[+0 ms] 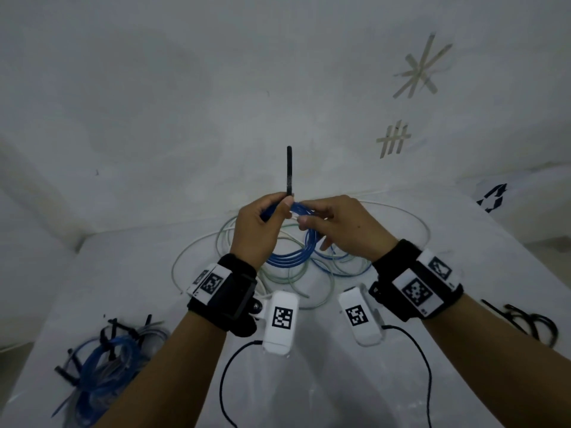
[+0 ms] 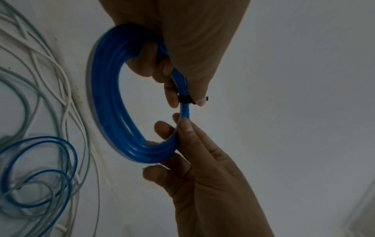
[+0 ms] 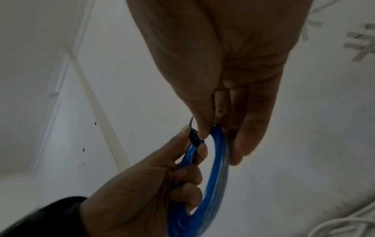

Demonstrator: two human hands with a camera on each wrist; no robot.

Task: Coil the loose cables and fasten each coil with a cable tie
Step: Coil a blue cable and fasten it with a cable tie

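blue cable coil (image 2: 113, 102) between both grips, black tie (image 1: 289, 171) around it

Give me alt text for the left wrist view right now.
Both hands hold a blue cable coil above a white table, a black cable tie wrapped round its strands between the left hand above and the right hand below. Loose white, pale green and blue cables lie at left.

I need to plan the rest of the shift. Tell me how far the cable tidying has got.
Done: a pile of tied coils lies at the near left. In hand: both hands, left hand and right hand, hold a blue coil with a black tie already wrapped round it, its tail sticking up. Left: loose white and blue cables on the table, with spare ties at right.
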